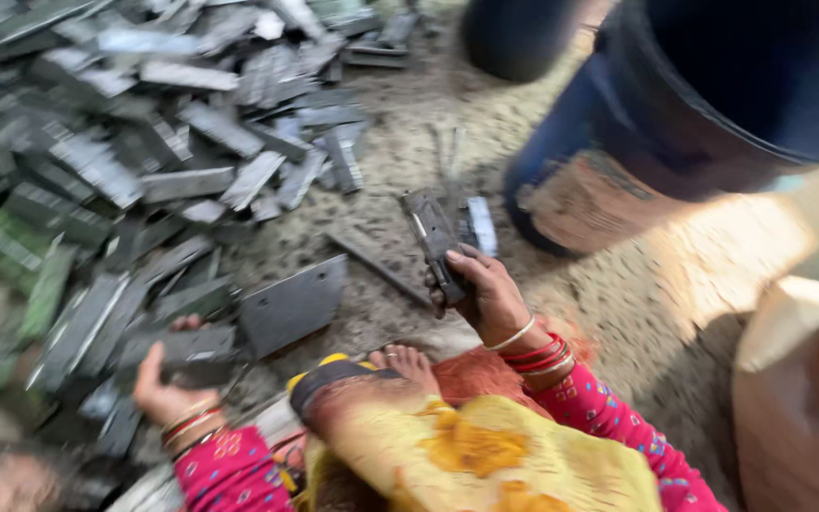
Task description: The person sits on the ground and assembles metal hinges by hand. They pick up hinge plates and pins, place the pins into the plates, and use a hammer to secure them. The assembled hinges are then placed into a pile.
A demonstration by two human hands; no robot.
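A dark metal piece (431,242), long and flat with a pale edge along one side, stands nearly upright in the right hand (487,296), whose fingers are wrapped tight around its lower end, above the speckled ground (409,161). The picture is blurred by motion, so the finer shape of the piece cannot be made out. A second, lighter strip (482,226) shows just behind it; whether the hand holds that too cannot be told. The wrist below carries red and pale bangles (535,349) and a pink patterned sleeve (618,422). To the left, the left hand (165,384) is closed on a flat grey plate (187,349) at the near edge of a large heap of grey metal pieces (135,152), thumb under, fingers curled over its top. A wider square grey plate (294,305) lies flat between the two hands, close to the heap, and a thin dark strip (376,265) lies on the ground beside it. A bare foot (408,362) peeks out from yellow and orange cloth (466,446) at the bottom. A dark blue bucket (741,85) fills the upper right, near a worn blue can (580,185) standing on the ground, and a pale sack (803,379) sits at the right edge.
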